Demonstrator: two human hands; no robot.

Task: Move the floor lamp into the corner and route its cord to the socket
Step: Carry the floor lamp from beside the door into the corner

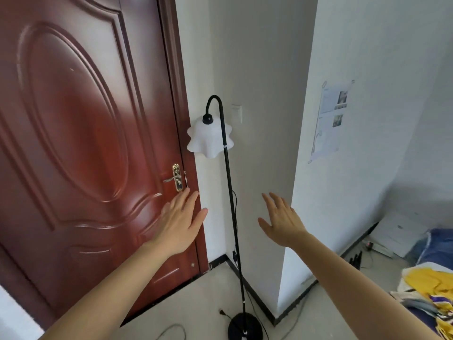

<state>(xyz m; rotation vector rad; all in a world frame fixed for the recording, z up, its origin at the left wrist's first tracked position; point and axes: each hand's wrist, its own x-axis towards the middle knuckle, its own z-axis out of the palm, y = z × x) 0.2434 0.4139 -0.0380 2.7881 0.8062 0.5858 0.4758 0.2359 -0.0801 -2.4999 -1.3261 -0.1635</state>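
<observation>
While both bare hands hover flat and spread on either side of it, the black gooseneck floor lamp with a white ruffled glass shade (228, 182) stands upright between them, touched by neither. The left hand (180, 223) floats in front of the dark red panelled wooden door (81, 133), fingers splayed; the right hand (282, 220) is equally splayed, near the edge of the white wall (348, 168) on the right. Neither holds anything.

The lamp's round black base (245, 326) rests on the pale floor just beside the black skirting, near the recessed corner by the door frame, though whether it sits fully in the corner is hard to judge. The thin black cord (235, 231) hangs loosely down beside the pole, and its plug (222, 312) lies loose on the floor left of the base. No socket can be made out with certainty; a white plate (237, 113) on the far wall may be a switch. Placement looks roughly done; routing and plugging remain.
</observation>
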